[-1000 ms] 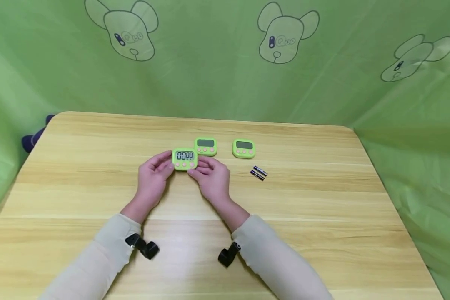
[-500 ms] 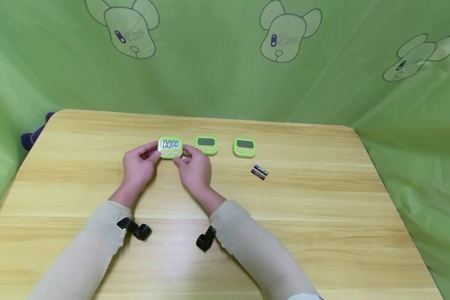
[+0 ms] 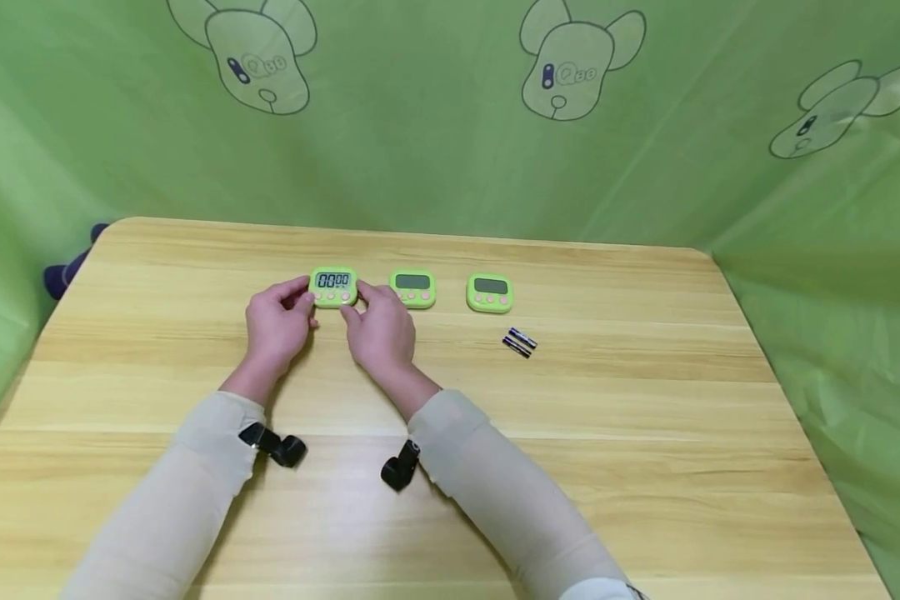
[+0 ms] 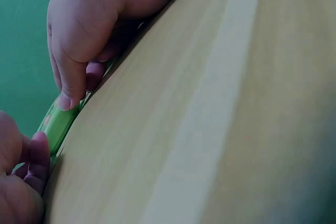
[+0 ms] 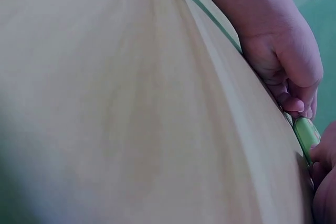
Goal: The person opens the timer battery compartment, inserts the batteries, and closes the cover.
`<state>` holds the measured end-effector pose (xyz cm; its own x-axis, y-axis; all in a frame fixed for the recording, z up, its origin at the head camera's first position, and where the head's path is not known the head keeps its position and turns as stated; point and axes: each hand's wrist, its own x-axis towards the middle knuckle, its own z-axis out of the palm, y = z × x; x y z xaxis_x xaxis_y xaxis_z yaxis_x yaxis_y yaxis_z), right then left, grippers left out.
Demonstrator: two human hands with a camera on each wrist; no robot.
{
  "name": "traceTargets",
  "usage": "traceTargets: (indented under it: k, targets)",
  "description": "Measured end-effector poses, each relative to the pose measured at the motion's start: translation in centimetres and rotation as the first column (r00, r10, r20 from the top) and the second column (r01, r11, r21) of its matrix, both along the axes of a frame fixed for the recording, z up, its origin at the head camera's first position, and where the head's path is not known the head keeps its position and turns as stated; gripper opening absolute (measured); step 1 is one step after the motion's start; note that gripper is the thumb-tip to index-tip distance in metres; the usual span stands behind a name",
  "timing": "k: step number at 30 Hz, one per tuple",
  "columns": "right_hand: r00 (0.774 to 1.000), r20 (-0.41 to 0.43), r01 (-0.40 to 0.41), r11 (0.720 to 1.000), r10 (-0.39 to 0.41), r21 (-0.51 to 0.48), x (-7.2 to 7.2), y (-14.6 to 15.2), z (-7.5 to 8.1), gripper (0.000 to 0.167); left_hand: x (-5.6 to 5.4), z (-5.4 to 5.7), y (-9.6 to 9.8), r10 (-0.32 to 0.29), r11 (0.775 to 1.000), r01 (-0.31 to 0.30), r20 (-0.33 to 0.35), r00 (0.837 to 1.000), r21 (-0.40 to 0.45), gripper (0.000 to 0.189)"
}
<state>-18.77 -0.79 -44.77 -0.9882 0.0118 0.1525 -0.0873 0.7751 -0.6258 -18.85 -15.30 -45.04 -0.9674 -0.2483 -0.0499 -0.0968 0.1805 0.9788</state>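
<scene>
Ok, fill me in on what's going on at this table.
A person is holding a green timer by its edges, the left hand on one side and the right hand on the other. Its screen shows zeros. To its right, a second timer and a third timer lie on the table, both screens blank. Two batteries lie loose, nearer the person than the third timer.

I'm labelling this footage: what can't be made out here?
Head: print on batteries, too small.
Head: lower left corner of middle timer, hidden by right hand.
Left wrist: display of held timer, seen too edge-on.
Left wrist: rest of left hand, cut by left edge.
</scene>
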Motion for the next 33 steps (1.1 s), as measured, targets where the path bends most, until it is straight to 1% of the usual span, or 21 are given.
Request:
traceTargets:
  k: [4, 8, 12, 15, 17, 19, 21, 23, 25, 27, 29, 33]
  targets:
    - [1.0, 0.003, 0.001, 0.999, -0.002, 0.037, -0.2, -0.3, 0.0, 0.048, -0.2, -0.2, -0.1, 0.015, 0.999, -0.016, -0.013, 1.0, -0.034, 0.03]
    - [1.0, 0.007, 0.001, 1.0, -0.001, 0.031, -0.3, -0.5, -0.1, 0.048, -0.2, -0.3, -0.2, 0.021, 0.999, -0.021, -0.01, 1.0, -0.049, 0.03]
    - [1.0, -0.014, -0.004, 1.0, 0.003, -0.021, -0.2, -0.4, -0.1, 0.048, 0.0, -0.2, -0.2, 0.022, 0.998, -0.023, -0.006, 1.0, -0.051, 0.031]
    - [0.999, -0.042, -0.029, 0.993, 0.024, -0.112, 0.0, -0.1, 0.0, 0.048, 0.2, 0.0, -0.2, 0.034, 0.999, -0.034, -0.009, 0.999, -0.03, 0.034]
    - [0.996, -0.068, -0.069, 0.981, 0.057, -0.182, 0.2, 0.2, -0.1, 0.047, 0.4, 0.0, -0.1, 0.062, 0.998, -0.062, -0.018, 0.998, -0.001, 0.038]
    - [0.991, -0.095, -0.113, 0.961, 0.091, -0.253, 0.6, 0.8, -0.3, 0.047, 0.8, -0.1, 0.2, 0.115, 0.993, -0.114, -0.038, 0.993, 0.01, 0.04]
    - [0.983, -0.132, -0.16, 0.939, 0.124, -0.304, 1.1, 1.5, -0.5, 0.045, 1.5, -0.3, 0.8, 0.174, 0.985, -0.173, -0.067, 0.982, 0.019, 0.041]
    - [0.976, -0.156, -0.195, 0.92, 0.149, -0.34, 1.5, 2.3, -0.8, 0.042, 2.3, -0.6, 1.6, 0.226, 0.974, -0.224, -0.108, 0.968, 0.026, 0.04]
    - [0.972, -0.169, -0.218, 0.903, 0.165, -0.37, 2.0, 3.0, -1.0, 0.04, 3.0, -0.7, 2.4, 0.248, 0.969, -0.246, -0.151, 0.957, 0.037, 0.038]
    - [0.969, -0.17, -0.232, 0.892, 0.178, -0.388, 2.4, 3.7, -1.0, 0.038, 3.6, -0.8, 3.2, 0.244, 0.97, -0.237, -0.188, 0.951, 0.059, 0.037]
    - [0.971, -0.158, -0.231, 0.882, 0.181, -0.41, 2.8, 4.3, -1.0, 0.037, 4.0, -0.8, 3.9, 0.226, 0.974, -0.217, -0.217, 0.95, 0.068, 0.035]
    - [0.978, -0.133, -0.202, 0.872, 0.159, -0.445, 3.5, 5.8, -0.9, 0.035, 4.3, -0.9, 4.9, 0.19, 0.981, -0.172, -0.255, 0.948, 0.091, 0.034]
